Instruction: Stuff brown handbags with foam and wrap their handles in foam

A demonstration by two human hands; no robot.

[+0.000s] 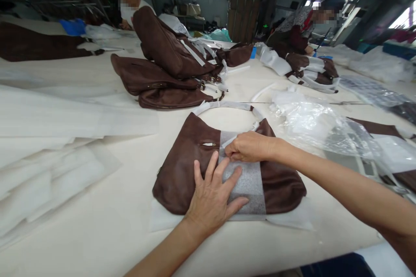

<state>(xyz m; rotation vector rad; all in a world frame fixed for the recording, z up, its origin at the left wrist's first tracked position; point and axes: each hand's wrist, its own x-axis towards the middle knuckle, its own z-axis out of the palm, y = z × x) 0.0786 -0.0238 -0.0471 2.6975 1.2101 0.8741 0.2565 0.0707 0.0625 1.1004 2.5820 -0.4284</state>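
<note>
A brown leather bag (182,164) lies flat on the pale table, its handle (224,104) wrapped in white material and curving away at the top. Around its middle runs a grey-white translucent sheet (247,181). My left hand (214,192) rests with spread fingers on the bag and the sheet's left part. Near the sheet's upper edge, my right hand (248,147) is closed on a small whitish strip, beside a short zip opening (209,144). White paper (165,220) shows under the bag's lower edge.
Several brown bags (169,73) are piled behind. Layered white sheets (48,173) lie at left, crumpled clear plastic (325,130) at right. Two people work across the table, one (297,30) beside a wrapped bag (313,69). A dark blue object (338,266) sits below the front edge.
</note>
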